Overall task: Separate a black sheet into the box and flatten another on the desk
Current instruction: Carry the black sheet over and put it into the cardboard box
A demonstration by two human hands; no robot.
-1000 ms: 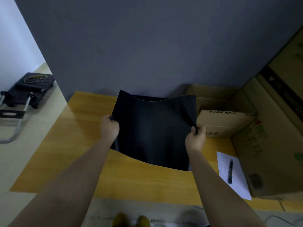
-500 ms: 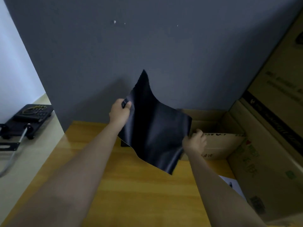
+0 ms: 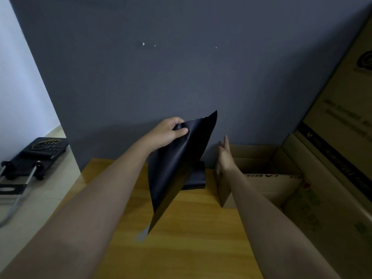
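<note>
My left hand (image 3: 168, 133) pinches the top edge of a black sheet (image 3: 177, 168), which hangs tilted above the wooden desk (image 3: 191, 238). Behind it, more black sheet material (image 3: 198, 179) lies on the desk against the wall. My right hand (image 3: 224, 153) is flat and open, fingers stretched upward, beside the left corner of the open cardboard box (image 3: 261, 184). It holds nothing and is apart from the hanging sheet.
A tall cardboard carton (image 3: 340, 137) stands at the right, behind and beside the open box. A grey wall (image 3: 161, 77) closes off the desk's back. On the floor at the left sits a black hand trolley (image 3: 34, 156).
My right hand has let go of the sheet and opened near the box. My left hand has carried the sheet rightward, and it now hangs from that hand alone.
</note>
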